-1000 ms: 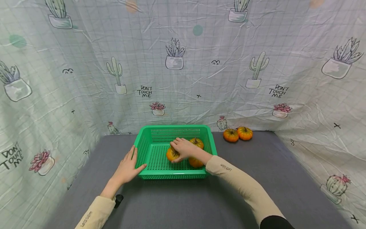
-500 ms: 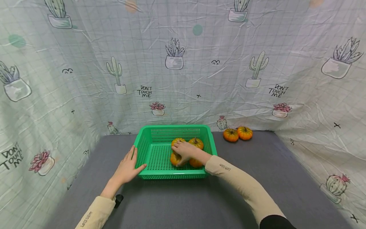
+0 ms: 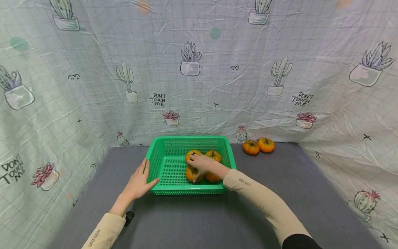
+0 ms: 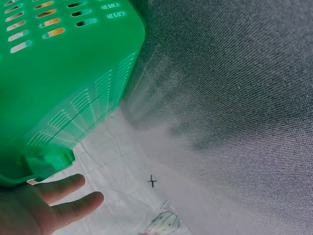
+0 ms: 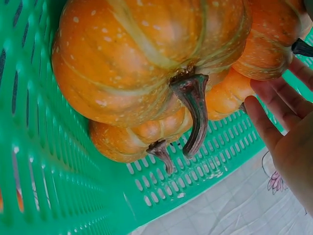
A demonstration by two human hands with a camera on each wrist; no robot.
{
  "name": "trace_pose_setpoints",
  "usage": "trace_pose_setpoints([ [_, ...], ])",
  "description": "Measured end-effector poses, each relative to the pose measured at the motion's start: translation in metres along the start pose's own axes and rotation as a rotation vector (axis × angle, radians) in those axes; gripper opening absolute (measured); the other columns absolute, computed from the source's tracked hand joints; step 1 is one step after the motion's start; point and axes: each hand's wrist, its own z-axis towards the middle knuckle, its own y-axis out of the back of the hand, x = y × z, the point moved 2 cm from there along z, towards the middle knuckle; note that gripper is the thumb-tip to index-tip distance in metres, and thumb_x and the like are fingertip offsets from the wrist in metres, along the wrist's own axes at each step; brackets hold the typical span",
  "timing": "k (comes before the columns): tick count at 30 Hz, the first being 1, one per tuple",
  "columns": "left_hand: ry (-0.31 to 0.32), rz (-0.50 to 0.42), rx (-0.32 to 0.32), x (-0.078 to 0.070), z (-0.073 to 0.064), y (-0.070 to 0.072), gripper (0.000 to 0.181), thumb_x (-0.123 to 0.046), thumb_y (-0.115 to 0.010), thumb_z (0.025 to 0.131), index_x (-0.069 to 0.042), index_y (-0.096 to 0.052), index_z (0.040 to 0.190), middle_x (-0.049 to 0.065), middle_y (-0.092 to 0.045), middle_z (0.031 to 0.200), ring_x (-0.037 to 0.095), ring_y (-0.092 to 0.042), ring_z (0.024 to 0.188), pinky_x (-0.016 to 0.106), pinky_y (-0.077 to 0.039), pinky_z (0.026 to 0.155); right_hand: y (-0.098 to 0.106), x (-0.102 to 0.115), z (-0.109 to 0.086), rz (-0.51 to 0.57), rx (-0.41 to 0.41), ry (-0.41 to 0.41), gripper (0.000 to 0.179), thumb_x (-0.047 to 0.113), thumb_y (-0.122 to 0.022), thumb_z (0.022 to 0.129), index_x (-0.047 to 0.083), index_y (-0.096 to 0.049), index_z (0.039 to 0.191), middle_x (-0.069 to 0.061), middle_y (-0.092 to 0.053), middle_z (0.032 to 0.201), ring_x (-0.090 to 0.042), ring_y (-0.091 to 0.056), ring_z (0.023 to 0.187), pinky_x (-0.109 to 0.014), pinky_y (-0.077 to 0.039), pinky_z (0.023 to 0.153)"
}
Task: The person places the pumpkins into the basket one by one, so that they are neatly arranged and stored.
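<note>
A green plastic basket (image 3: pixel 186 187) holds several small orange pumpkins, grouped in its right half. My right hand (image 3: pixel 202 164) reaches in over the front-left pumpkin (image 3: pixel 190 175), its fingers loosely extended beside it and not gripping. Behind that lies the back-left pumpkin (image 3: pixel 193 153), with the back-right pumpkin (image 3: pixel 214 155) next to it. The front-right pumpkin (image 3: pixel 212 177) is partly covered by my wrist. In the right wrist view, a large pumpkin (image 5: pixel 146 54) with a curved stem fills the foreground. My left hand (image 3: pixel 139 183) rests against the basket's left side, fingers spread.
Two more orange pumpkins sit on the grey table (image 3: pixel 186 221) right of the basket: a left one (image 3: pixel 250 147) and a right one (image 3: pixel 266 145). A cactus-printed curtain (image 3: pixel 217 86) hangs behind and along both sides.
My right hand moved the front-left pumpkin slightly right, closer to the others, then loosened its hold on it. The back-left pumpkin came into view behind the hand. My left hand stayed put.
</note>
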Motion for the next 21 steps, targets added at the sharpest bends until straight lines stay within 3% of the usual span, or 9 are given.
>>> trace_pose_setpoints([
  [6, 0.000, -0.002, 0.000, -0.0001, 0.0007, 0.0004, 0.085, -0.047, -0.048, 0.087, 0.010, -0.014, 0.140, 0.027, -0.008, 0.147, 0.049, -0.021, 0.128, 0.064, -0.028, 0.092, 0.0002, -0.0023, 0.0009, 0.053, 0.025, -0.015, 0.067, 0.060, -0.063, 0.069, 0.018, -0.047, 0.117, -0.002, -0.046, 0.109, -0.012, -0.045, 0.086, -0.026, -0.042, 0.072],
  [12, -0.001, 0.002, 0.001, 0.0008, 0.0017, -0.0001, 0.087, -0.052, -0.046, 0.086, 0.009, -0.014, 0.140, 0.026, -0.007, 0.147, 0.049, -0.021, 0.128, 0.064, -0.028, 0.093, 0.0009, -0.0036, -0.0012, 0.106, 0.035, -0.018, 0.056, 0.058, -0.060, 0.074, 0.020, -0.050, 0.113, -0.001, -0.046, 0.108, -0.012, -0.045, 0.082, -0.027, -0.041, 0.069],
  [21, 0.004, 0.002, 0.007, -0.0003, 0.0011, -0.0007, 0.087, -0.052, -0.046, 0.086, 0.009, -0.014, 0.140, 0.026, -0.006, 0.147, 0.049, -0.021, 0.129, 0.064, -0.027, 0.094, 0.0037, -0.0036, -0.0039, 0.122, 0.001, -0.024, 0.055, 0.056, -0.058, 0.077, 0.019, -0.051, 0.116, -0.003, -0.048, 0.116, -0.014, -0.049, 0.091, -0.029, -0.044, 0.076],
])
